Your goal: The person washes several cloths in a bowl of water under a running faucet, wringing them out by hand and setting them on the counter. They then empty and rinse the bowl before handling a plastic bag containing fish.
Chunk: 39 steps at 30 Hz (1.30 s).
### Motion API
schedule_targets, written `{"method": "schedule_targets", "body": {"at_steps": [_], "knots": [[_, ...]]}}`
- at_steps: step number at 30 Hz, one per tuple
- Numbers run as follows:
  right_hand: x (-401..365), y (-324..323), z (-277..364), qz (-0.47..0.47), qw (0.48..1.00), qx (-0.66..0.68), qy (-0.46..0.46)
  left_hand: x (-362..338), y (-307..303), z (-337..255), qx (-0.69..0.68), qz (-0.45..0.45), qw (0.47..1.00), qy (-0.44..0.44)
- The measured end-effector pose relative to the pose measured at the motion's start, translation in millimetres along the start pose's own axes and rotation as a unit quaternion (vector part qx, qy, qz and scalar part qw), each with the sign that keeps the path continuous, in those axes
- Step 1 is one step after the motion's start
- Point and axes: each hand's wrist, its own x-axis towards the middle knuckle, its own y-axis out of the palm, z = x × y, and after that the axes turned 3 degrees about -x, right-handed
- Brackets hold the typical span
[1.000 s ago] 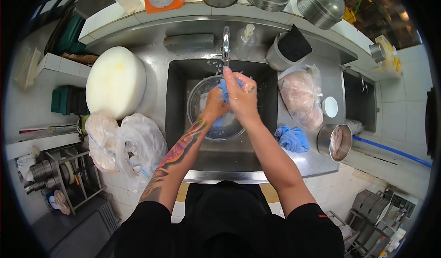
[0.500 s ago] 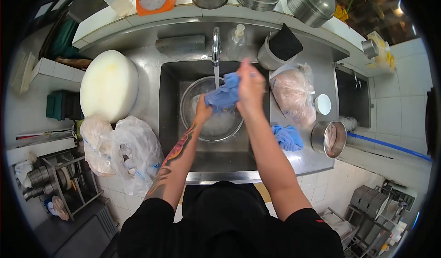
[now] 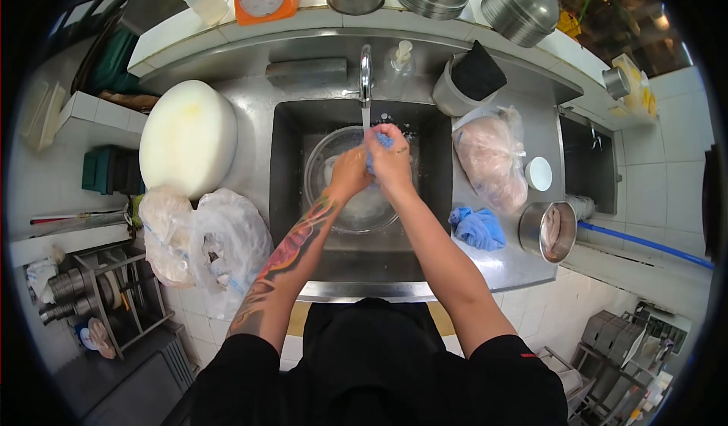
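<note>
A blue cloth [image 3: 381,142] is bunched between my two hands, mostly covered by the fingers. My left hand [image 3: 352,171] presses against it from the left, and my right hand [image 3: 391,157] is wrapped round it on the right. Both are just under the tap [image 3: 366,73], whose water runs down at the fingers. Below them a round bowl [image 3: 312,191] with water in it stands in the steel sink [image 3: 362,263].
Left of the sink are a thick white round block [image 3: 188,138] and plastic bags [image 3: 227,244]. To the right lie a bagged pink item [image 3: 491,157], a second blue cloth [image 3: 479,229], a white cup [image 3: 538,174], a steel pot [image 3: 546,231] and a grey container [image 3: 453,96].
My hands have come together round the blue cloth, which was stretched between them and is now bunched up. The right hand has moved down and left. The view has shifted slightly.
</note>
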Motion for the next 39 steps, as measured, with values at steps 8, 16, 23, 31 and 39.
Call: {"method": "schedule_targets", "body": {"at_steps": [8, 16, 23, 31, 39], "knots": [[-46, -31, 127, 0.004, 0.993, 0.074, -0.095, -4, 29, 48, -0.111, -0.067, 0.986, 0.107], [-91, -75, 229, -0.049, 0.986, 0.071, -0.142, -19, 94, 155, -0.152, -0.061, 0.983, 0.080], [-52, -79, 171, -0.141, 0.958, 0.229, -0.100, -38, 130, 208, -0.132, 0.031, 0.958, -0.253], [23, 8, -48, 0.015, 0.999, 0.009, 0.044, -23, 21, 44, -0.094, -0.067, 0.991, 0.073], [-8, -23, 25, 0.016, 1.000, 0.013, -0.009, 4, 46, 34, -0.259, 0.040, 0.964, -0.045]]}}
